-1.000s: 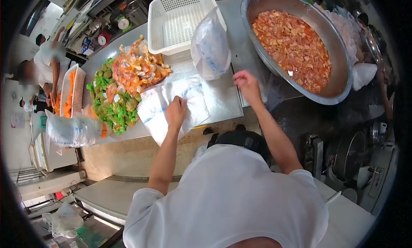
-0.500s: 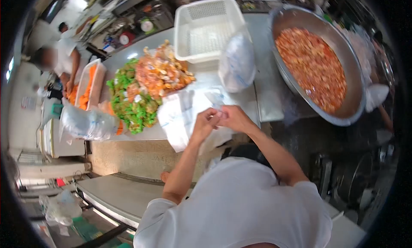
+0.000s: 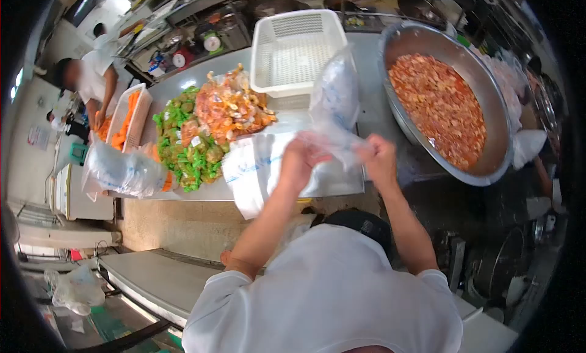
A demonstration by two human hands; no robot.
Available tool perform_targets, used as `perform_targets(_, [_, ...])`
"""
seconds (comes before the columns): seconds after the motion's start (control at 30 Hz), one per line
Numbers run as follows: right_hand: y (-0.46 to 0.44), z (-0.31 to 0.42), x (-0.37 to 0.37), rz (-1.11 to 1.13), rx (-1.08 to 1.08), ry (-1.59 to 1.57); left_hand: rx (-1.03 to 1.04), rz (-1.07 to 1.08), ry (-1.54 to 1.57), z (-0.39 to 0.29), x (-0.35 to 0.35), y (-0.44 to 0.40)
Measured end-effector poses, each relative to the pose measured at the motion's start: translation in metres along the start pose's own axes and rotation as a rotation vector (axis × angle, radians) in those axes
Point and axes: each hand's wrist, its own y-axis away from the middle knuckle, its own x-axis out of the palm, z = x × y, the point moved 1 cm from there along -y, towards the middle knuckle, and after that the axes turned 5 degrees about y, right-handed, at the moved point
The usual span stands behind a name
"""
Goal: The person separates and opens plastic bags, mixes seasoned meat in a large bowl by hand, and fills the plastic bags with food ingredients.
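Between my two hands a thin clear plastic bag (image 3: 343,146) is stretched out, blurred by motion. My left hand (image 3: 298,159) grips its left side, over the metal table. Fingers pinched, my right hand (image 3: 379,157) holds the other side. Flat white bags with blue print (image 3: 250,170) lie at the table edge, left of my left hand. Behind the stretched bag stands a plastic-wrapped bundle (image 3: 337,91). Green-tied bags (image 3: 190,146) and bags of orange meat pieces (image 3: 232,105) are heaped to the left.
A big metal basin (image 3: 390,99) of red marinated meat is at the right. A white perforated basket (image 3: 297,84) sits at the back. At the left are a plastic roll (image 3: 122,173), a crate of orange items (image 3: 141,118) and a person (image 3: 97,78) in white.
My hands, apart at first, came together over the bags, then moved apart with a clear bag stretched between them. The camera view has shifted, moving the table's contents rightward and slightly down.
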Motion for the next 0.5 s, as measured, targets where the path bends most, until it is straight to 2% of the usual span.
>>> perform_targets(0.03, [-0.004,-0.010,-0.011,-0.142,0.046,0.031,-0.068,0.118,0.209,-0.012,-0.006,-0.001])
perform_targets(0.1, [-0.024,-0.025,-0.027,-0.331,-0.061,-0.144,-0.197,0.556,0.223,-0.032,0.017,0.018])
perform_targets(0.17, [-0.035,0.041,-0.054,-0.271,-0.051,-0.505,-0.021,0.609,-0.488,-0.044,0.037,0.022])
perform_targets(0.2, [-0.034,0.080,-0.070,-0.099,-0.187,-0.586,0.079,0.610,-0.841,-0.052,0.047,0.024])
perform_targets(0.23, [-0.032,0.115,-0.082,0.079,-0.323,-0.664,0.183,0.437,-1.020,-0.073,0.063,0.023])
perform_targets(0.27, [-0.036,0.140,-0.086,0.178,-0.464,-0.460,0.691,0.335,-1.282,-0.091,0.076,0.020])
perform_targets(0.3, [-0.044,0.161,-0.086,0.272,-0.598,-0.252,1.411,0.490,-1.364,-0.107,0.080,-0.009])
perform_targets(0.33, [-0.053,0.170,-0.084,0.363,-0.725,-0.038,1.418,0.400,-1.322,-0.117,0.100,-0.011])
perform_targets(0.43, [-0.112,0.124,-0.052,0.281,-0.716,0.479,1.031,0.673,-1.870,-0.142,0.095,-0.081])
perform_targets(0.5, [-0.122,0.057,-0.029,0.231,-0.632,0.655,0.705,0.492,-1.599,-0.096,0.027,-0.111])
